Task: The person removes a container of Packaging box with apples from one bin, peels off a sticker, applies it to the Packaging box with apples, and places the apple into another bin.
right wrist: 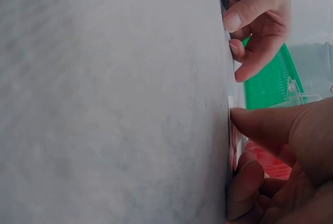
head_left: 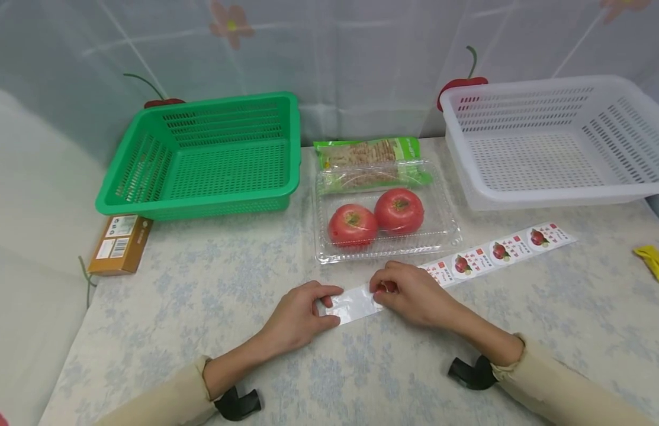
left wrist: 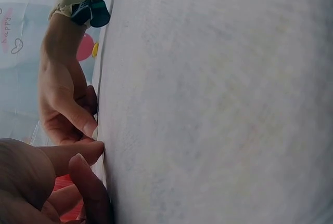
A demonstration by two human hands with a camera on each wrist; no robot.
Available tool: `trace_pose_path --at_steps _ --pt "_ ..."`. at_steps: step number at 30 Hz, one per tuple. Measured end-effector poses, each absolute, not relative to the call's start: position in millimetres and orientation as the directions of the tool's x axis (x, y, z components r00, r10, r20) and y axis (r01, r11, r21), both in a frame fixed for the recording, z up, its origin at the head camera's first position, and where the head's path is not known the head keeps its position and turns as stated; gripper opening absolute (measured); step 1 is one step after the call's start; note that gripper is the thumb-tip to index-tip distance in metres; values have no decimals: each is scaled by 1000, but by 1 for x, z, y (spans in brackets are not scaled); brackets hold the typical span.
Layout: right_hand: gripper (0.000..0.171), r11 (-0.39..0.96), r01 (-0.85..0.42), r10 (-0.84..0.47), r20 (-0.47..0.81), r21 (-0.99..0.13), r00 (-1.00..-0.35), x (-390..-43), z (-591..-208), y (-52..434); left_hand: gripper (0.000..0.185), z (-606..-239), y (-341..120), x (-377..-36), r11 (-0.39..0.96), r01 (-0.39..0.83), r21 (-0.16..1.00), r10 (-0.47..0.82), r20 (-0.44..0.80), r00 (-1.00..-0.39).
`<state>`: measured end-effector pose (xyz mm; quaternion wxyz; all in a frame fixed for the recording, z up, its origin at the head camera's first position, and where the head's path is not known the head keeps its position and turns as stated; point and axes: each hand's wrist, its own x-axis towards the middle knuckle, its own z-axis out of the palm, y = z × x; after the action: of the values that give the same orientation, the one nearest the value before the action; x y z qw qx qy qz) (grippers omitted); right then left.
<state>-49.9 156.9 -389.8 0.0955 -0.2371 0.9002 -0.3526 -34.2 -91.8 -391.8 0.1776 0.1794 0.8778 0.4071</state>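
Note:
A strip of round fruit stickers (head_left: pixel 481 258) lies slantwise across the table, its left part bare white backing (head_left: pixel 353 304). My left hand (head_left: pixel 299 313) rests at the backing's left end, thumb and forefinger apart and touching its two edges. My right hand (head_left: pixel 414 294) is over the strip's middle, fingers bent, with thumb and forefinger pinching at the edge of a sticker mostly hidden beneath them. Both wrist views look along the tabletop; the left hand (right wrist: pixel 263 24) appears beyond the right thumb in the right wrist view. Just behind the strip, two red tomatoes (head_left: pixel 399 211) sit in a clear plastic box (head_left: pixel 441 236).
A green basket (head_left: pixel 201 207) stands at the back left and a white basket (head_left: pixel 563 198) at the back right. Behind the clear box lies a green-edged food packet (head_left: pixel 361 155). A brown carton (head_left: pixel 121 244) is at the left, a yellow item (head_left: pixel 654 263) at the right.

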Motion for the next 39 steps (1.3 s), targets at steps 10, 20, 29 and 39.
trace_pose_path --at_steps 10,20,29,39 --pt "20 633 -345 -494 -19 -693 -869 -50 -390 158 41 -392 -92 -33 607 191 771 461 -146 -875" --pt "19 594 -339 -494 2 -730 -870 -46 -392 164 41 -390 -91 -33 613 205 763 466 -140 -874" --pt "24 597 -379 -526 11 -707 -850 -48 -392 164 40 -390 -92 -33 611 202 765 471 -146 -870" --pt "15 640 -371 -485 20 -673 -874 -50 -390 159 40 -391 -92 -32 603 205 771 470 -135 -872"
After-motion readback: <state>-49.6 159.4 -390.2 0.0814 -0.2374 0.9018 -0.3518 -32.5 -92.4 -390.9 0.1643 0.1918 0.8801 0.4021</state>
